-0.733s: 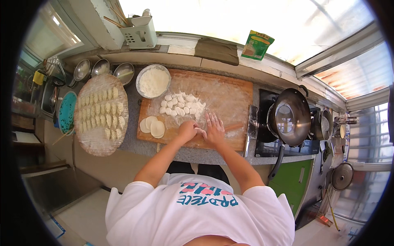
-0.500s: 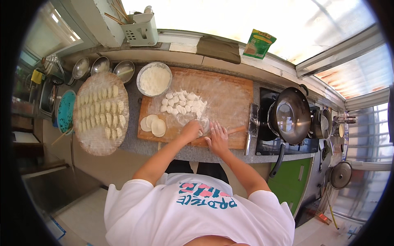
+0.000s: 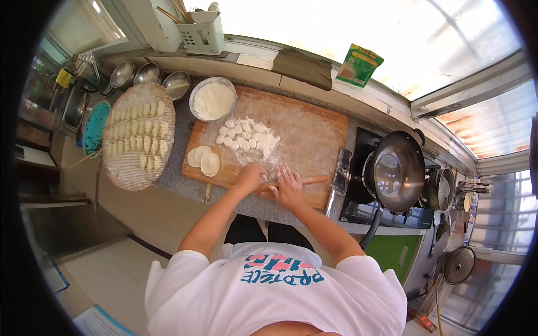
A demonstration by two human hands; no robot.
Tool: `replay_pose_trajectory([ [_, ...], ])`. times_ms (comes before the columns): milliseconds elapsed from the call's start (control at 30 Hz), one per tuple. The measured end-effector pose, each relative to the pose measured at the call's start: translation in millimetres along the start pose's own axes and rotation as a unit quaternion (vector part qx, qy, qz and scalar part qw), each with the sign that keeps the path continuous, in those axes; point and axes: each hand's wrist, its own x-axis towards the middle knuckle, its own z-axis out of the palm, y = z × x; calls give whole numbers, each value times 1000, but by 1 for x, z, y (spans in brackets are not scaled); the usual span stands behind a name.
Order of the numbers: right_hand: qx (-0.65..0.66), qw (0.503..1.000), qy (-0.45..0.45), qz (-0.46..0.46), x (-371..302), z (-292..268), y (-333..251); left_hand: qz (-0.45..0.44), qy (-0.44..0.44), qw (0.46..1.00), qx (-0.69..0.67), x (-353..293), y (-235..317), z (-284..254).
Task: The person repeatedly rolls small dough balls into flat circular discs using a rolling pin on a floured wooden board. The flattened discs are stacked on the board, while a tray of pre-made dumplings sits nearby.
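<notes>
My right hand (image 3: 288, 186) lies with fingers stretched out across a wooden rolling pin (image 3: 315, 180) on the floured wooden board (image 3: 314, 126). Close beside it, my left hand (image 3: 251, 177) is closed in a pinch at the edge of a dough wrapper, mostly hidden by the fingers. Several small floured dough pieces (image 3: 245, 134) lie in loose flour beyond my hands. Left of them, rolled-out round wrappers (image 3: 209, 164) overlap on the board. A bowl of flour (image 3: 213, 99) stands at the board's far left corner.
To the left, a round woven tray (image 3: 124, 173) carries rows of folded dumplings (image 3: 134, 127). Behind it are metal bowls (image 3: 177, 84) and a teal basin (image 3: 96, 126). On the right, a black wok (image 3: 397, 168) sits on the stove, its handle toward me. A cleaver (image 3: 341, 173) lies by the board's right edge.
The whole view has shifted and turned slightly. Both hands stay at the rolling pin, their poses little changed; the right hand's fingers remain stretched out over it.
</notes>
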Motion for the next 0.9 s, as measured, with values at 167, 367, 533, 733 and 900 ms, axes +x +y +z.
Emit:
replay_pose_trajectory([
  [167, 6, 999, 46, -13, 44, -3, 10, -37, 15, 996, -74, 18, 8, -15],
  [367, 4, 999, -4, -44, -22, 0, 6, -128, 21, 991, -34, -5, 18, -11],
  [533, -5, 999, -9, -31, 12, -2, 4, 25, 4, 999, -20, 8, -8, 2],
  [733, -12, 998, 52, -12, 55, 0, 10, -57, -25, 995, -76, 25, 11, -16],
  [900, -20, 999, 5, -24, -21, -1, -1, 134, -64, 989, -25, 17, -11, 8],
])
